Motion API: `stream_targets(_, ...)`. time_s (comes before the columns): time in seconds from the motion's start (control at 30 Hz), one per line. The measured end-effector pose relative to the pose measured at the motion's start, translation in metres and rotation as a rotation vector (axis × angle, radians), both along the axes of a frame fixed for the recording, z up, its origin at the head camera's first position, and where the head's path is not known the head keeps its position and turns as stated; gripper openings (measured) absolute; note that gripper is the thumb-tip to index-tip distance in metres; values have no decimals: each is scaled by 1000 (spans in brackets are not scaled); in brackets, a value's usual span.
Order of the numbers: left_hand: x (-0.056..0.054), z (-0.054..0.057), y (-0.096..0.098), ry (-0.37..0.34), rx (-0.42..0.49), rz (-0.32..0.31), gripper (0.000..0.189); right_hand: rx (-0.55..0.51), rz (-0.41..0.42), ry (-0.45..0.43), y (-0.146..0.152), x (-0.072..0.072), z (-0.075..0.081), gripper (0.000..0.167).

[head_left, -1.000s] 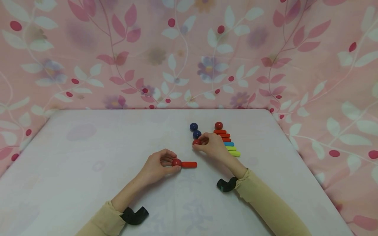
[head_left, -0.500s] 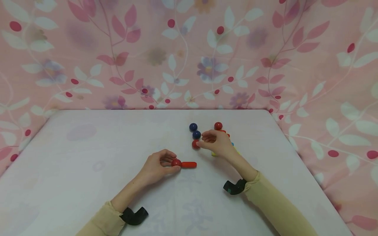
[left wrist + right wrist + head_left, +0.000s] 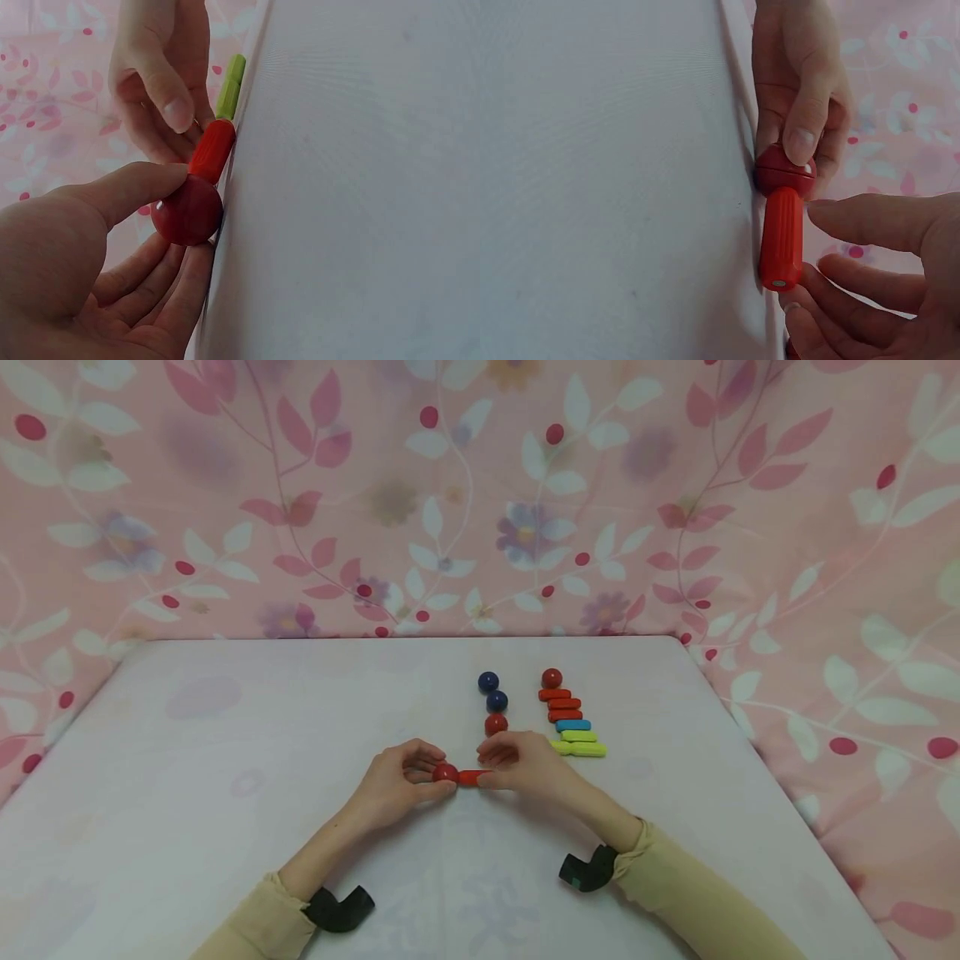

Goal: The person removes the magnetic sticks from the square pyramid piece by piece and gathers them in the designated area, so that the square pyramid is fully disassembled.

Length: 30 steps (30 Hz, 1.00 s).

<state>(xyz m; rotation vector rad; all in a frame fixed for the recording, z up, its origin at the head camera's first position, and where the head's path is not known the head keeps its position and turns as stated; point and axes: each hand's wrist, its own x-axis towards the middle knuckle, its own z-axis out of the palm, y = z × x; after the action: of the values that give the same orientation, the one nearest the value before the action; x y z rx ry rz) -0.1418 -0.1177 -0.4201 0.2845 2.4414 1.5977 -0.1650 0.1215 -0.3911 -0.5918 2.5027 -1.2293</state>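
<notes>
My left hand point(image 3: 397, 781) pinches a red ball point(image 3: 446, 774) between thumb and fingers, low over the white tabletop. A ridged red stick point(image 3: 782, 236) runs out from the ball, touching it end-on; a small silvery disc shows in the stick's free end. Around that end my right hand point(image 3: 528, 762) has its thumb on one side and fingers on the other. The left wrist view shows its thumb point(image 3: 178, 112) apart from the stick. Just behind the right hand, another red ball point(image 3: 496, 724) sits in line with two dark blue balls point(image 3: 492, 692).
Farther right lies a stepped column of sticks: several red sticks point(image 3: 564, 703), a blue stick point(image 3: 573, 726) and yellow-green sticks point(image 3: 588, 749), with a red ball point(image 3: 552, 677) at its far end. A pink floral cloth point(image 3: 375, 527) hangs behind the table point(image 3: 225, 860).
The right hand has let go of the red ball beside the blue balls, drawn off to the right, then come down toward the red stick. The left hand has kept its hold.
</notes>
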Motion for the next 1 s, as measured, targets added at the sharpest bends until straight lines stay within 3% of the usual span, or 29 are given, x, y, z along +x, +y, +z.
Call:
stream_targets(0.17, 1, 0, 0, 10, -3, -1, 39, 97, 49, 28, -4, 3, -5, 30)
stream_targets(0.87, 2, 2, 0, 31, -18, -2, 37, 37, 213, 119, -5, 6, -9, 24)
stream_targets(1.0, 2, 2, 1, 39, -26, -18, 38, 54, 197, 120, 3, 7, -6, 22)
